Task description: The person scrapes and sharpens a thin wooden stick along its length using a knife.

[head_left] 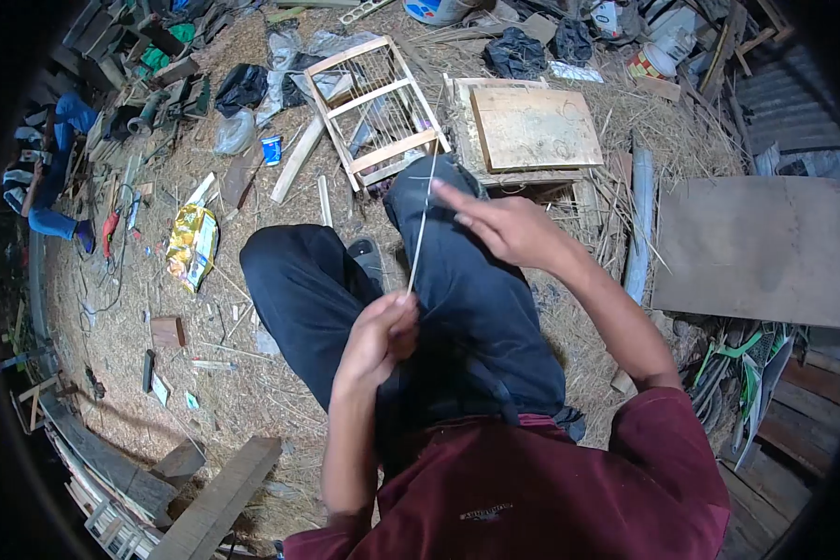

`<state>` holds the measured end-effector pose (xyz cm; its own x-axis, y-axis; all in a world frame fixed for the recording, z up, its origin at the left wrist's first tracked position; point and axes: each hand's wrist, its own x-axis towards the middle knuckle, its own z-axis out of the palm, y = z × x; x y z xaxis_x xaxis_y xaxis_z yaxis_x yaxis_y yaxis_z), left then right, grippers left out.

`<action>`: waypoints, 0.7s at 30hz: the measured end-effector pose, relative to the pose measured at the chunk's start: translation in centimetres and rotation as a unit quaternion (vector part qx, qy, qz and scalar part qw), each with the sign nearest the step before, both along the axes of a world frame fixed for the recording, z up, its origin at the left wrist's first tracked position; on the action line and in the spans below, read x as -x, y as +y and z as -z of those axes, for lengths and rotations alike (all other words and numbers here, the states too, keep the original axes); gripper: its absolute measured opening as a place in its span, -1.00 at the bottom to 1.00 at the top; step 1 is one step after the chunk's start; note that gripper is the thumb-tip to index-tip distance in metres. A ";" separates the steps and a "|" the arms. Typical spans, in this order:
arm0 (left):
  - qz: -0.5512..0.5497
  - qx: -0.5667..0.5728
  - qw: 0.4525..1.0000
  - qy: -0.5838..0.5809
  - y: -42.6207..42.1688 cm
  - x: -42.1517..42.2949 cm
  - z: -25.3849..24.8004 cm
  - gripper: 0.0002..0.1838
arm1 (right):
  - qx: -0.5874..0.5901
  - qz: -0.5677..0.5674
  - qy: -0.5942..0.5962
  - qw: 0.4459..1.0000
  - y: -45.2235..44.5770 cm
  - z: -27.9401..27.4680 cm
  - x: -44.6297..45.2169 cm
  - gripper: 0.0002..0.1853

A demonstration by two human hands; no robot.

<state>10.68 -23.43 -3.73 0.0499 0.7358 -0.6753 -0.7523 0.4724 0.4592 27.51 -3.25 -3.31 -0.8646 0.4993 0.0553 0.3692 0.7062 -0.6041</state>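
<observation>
In the head view, a thin stick (419, 241) runs lengthwise between the person's thighs, over the dark trousers (481, 299). Its long axis points away from the body, leaning slightly right toward the far end. The left hand (375, 341) is closed around the near end, with the stick rising out of the top of the fist. The right hand (511, 229) comes in from the right, nearer the far end, its forefinger stretched across toward the stick. The stick thus lies just left of those fingertips, roughly crosswise to them. Whether they pinch it, or hold something small and pale there, I cannot tell at this size. Beyond the far end lies a slatted wooden frame (392, 151), tilted on the straw-strewn ground, with a board-topped box (537, 129) to its right.
</observation>
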 end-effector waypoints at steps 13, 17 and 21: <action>0.001 0.034 0.999 -0.042 -1.1 -0.1 -0.1 -0.86 | -0.094 -0.016 -0.130 0.987 0.5 1.3 -0.7 -0.42; 0.008 0.116 0.993 -0.017 -5.6 0.4 -2.4 -0.86 | -0.030 0.065 -0.115 0.991 1.6 2.0 -0.8 -0.46; -0.012 0.087 0.996 -0.018 -7.3 1.0 -2.8 -0.84 | 0.091 0.095 -0.104 0.986 1.8 0.7 0.1 -0.47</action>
